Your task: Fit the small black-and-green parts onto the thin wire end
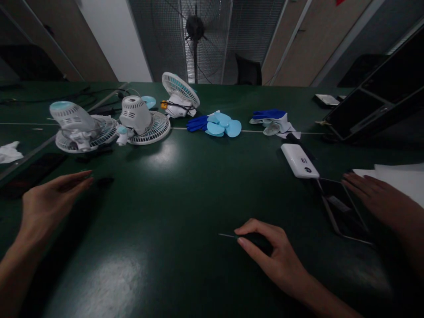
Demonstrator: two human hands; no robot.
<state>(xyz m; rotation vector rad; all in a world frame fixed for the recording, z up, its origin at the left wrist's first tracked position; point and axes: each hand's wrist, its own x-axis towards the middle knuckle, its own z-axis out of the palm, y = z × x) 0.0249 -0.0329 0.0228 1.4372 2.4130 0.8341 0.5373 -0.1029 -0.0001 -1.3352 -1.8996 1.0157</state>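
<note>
My right hand is closed around the dark handle of a screwdriver, its thin metal shaft pointing left just above the green table. At the left, my left hand is raised over the table with thumb and fingertips pinched together. Something small may be between them, but it is too dim to make out. Beyond that hand lie two white fan heads, one fan head at far left and another fan head beside it, both resting on their grilles.
A third fan leans at the back. Light-blue fan blades lie on blue gloves; more gloves sit further right. Another person's hand rests beside a phone and a white power bank.
</note>
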